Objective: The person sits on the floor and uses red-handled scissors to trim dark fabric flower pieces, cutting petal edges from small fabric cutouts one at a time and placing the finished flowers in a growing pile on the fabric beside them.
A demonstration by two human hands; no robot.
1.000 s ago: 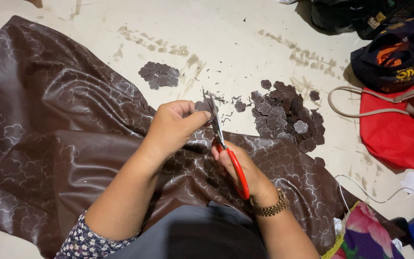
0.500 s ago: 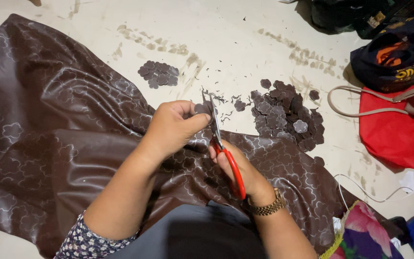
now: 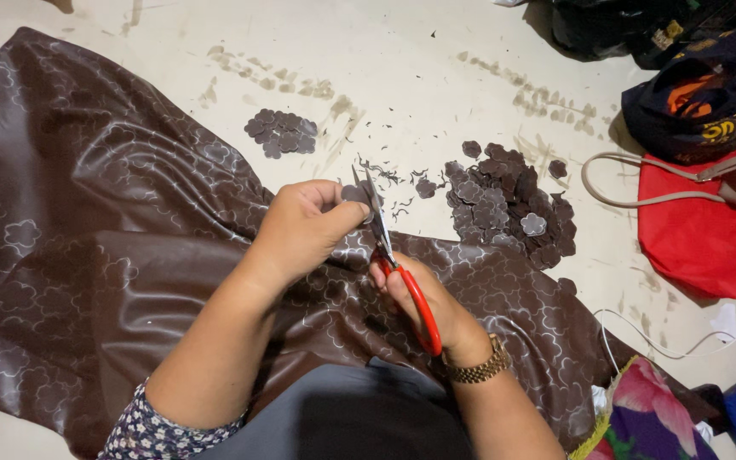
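A: What fills the left of the frame?

B: The brown cloth, glossy, with a pale cloud-like print. It lies spread on the floor from the upper left down to your lap and runs under both of your arms to the lower right.

A: And my left hand?

B: Your left hand sits at the centre of the frame. Its fingers are pinched on a small brown cutout, held against the scissor blades.

A: My right hand?

B: Just right of and below the left. Your right hand is clenched around the red handles of the scissors, with the blades pointing toward the top of the frame and nearly closed on the cutout. A gold watch is on that wrist.

A: What lies beyond the hands?

B: Above and left of them, a small pile of cut shapes on the floor. Thin trimmings are scattered just above the blades. To the right is a larger heap of the same brown shapes.

A: And the far right?

B: A red bag with a beige strap across it, a dark bag above it, and a flowered cloth in the lower right corner.
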